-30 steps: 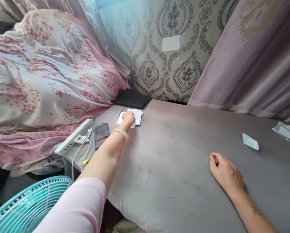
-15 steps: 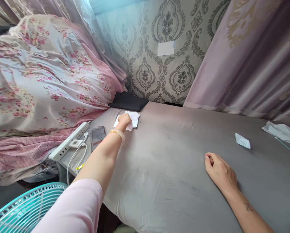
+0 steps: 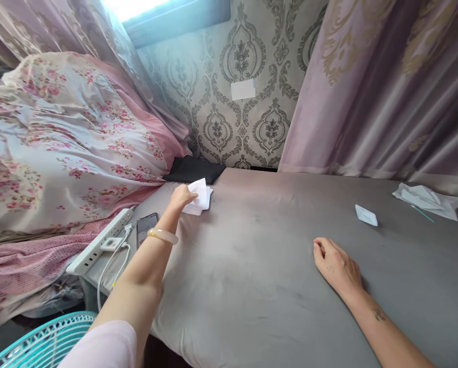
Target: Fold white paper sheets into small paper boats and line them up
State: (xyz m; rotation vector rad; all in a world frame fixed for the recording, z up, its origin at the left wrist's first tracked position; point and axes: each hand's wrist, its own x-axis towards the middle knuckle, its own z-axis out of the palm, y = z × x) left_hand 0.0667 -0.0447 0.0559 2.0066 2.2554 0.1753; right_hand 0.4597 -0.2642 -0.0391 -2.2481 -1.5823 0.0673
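Observation:
At the far left of the grey-covered surface, my left hand (image 3: 183, 196) pinches a white sheet of paper (image 3: 199, 190). The sheet is tilted up over a small pile of similar white papers (image 3: 205, 203). A pale bangle rings my left wrist. Towards the right, my right hand (image 3: 337, 266) rests on the grey cover (image 3: 252, 276) in a loose fist, and I see nothing in it. A small white packet-like piece (image 3: 366, 215) lies a little beyond that hand, apart from it.
A phone (image 3: 146, 228) and a white power strip (image 3: 100, 244) with cables lie by the left edge. Black cloth (image 3: 194, 169) sits behind the papers. Crumpled white papers (image 3: 428, 200) and a thin green stick (image 3: 422, 213) lie at the far right. A turquoise fan (image 3: 41, 342) stands at lower left.
My left hand has drawn back slightly, raising a white sheet off the pile. My right hand keeps its curled pose. The view has shifted a little to the right and up.

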